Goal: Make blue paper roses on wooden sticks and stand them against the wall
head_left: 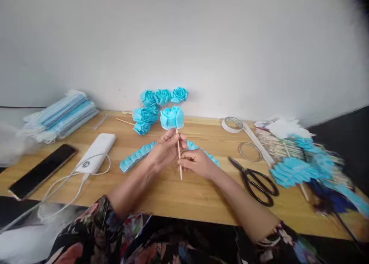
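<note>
Upright in front of me is a light-blue handmade flower on a thin wooden stick. My left hand is closed on the stick just under the bloom. Lower down, my right hand has its fingers closed at the same stick. On the table behind both hands lies a blue pleated strip, its middle hidden by them. Several finished blue flowers rest together near the wall, some with sticks showing.
Scissors lie right of my right hand, near a wire coil and a tape roll. Blue pleated pieces and sticks pile at the far right. Leftward are a phone, a cabled power bank and stacked face masks.
</note>
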The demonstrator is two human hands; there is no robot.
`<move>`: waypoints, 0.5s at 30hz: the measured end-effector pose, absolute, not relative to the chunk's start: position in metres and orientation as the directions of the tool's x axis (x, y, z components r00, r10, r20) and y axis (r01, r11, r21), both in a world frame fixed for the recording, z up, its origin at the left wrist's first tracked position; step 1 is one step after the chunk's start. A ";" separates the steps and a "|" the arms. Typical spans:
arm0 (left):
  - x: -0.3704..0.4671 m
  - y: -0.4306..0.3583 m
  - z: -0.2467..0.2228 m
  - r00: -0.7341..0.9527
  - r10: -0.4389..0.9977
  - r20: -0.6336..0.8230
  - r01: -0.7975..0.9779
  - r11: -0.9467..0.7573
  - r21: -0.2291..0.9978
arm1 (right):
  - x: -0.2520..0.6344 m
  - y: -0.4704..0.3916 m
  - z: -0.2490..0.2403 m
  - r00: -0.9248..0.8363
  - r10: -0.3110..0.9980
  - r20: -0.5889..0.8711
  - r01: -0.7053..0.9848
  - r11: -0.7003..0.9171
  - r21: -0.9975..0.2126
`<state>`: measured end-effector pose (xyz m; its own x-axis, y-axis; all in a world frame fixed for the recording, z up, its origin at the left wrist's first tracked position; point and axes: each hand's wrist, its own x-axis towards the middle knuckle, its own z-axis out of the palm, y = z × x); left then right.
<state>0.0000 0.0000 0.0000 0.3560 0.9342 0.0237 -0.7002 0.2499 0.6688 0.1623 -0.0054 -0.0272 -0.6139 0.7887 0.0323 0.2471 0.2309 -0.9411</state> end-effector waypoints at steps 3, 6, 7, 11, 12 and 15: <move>-0.002 -0.001 -0.002 0.389 0.921 0.013 -0.681 0.278 0.677 | 0.163 -0.005 -0.027 -0.649 0.760 0.031 0.246 0.248 -0.937; -0.004 0.000 -0.001 0.365 0.931 0.020 -0.695 0.258 0.671 | 0.170 -0.003 -0.021 -0.645 0.764 0.037 0.209 0.222 -0.952; -0.004 0.000 -0.001 0.354 0.935 0.022 -0.698 0.249 0.671 | 0.174 -0.003 -0.018 -0.616 0.787 0.041 0.188 0.198 -0.962; -0.003 -0.001 0.002 0.359 0.933 0.007 -0.690 0.261 0.675 | 0.186 0.003 -0.009 -0.337 0.932 0.134 0.064 0.164 -0.984; -0.002 -0.002 0.002 0.373 0.928 -0.001 -0.682 0.275 0.677 | 0.187 0.005 -0.009 -0.259 0.951 0.170 0.038 0.186 -0.982; -0.001 -0.004 0.002 0.414 0.910 -0.004 -0.652 0.299 0.697 | 0.188 0.011 -0.012 -0.100 0.963 0.248 -0.012 0.248 -0.969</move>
